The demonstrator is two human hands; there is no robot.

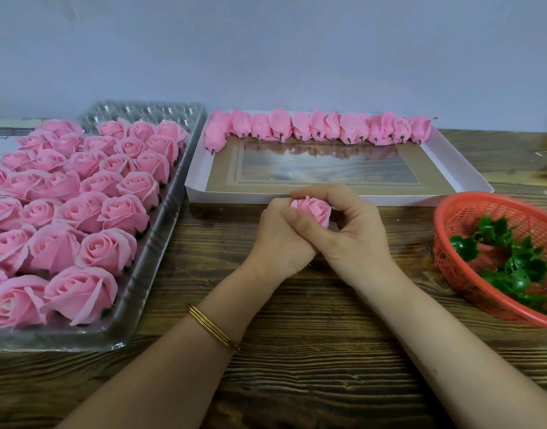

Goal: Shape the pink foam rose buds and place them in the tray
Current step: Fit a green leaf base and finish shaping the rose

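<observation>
A clear tray [163, 230] at the left holds open roses [80, 212]. At centre, over the table [297, 351], the left hand [278, 243] and right hand [355, 233] press together, fingers curled round 1 bud [314, 209]. Behind them, a white tray [235, 198] carries a row of shaped buds [318, 126] along its far wall. At the right sits a red basket [460, 212] of green leaves [507, 261].

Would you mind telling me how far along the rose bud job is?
Done: one row of shaped buds lines the white tray's far edge. In hand: the left hand and right hand grip one rose between them. Left: dozens of open roses fill the clear tray, and most of the white tray's floor is bare.
</observation>
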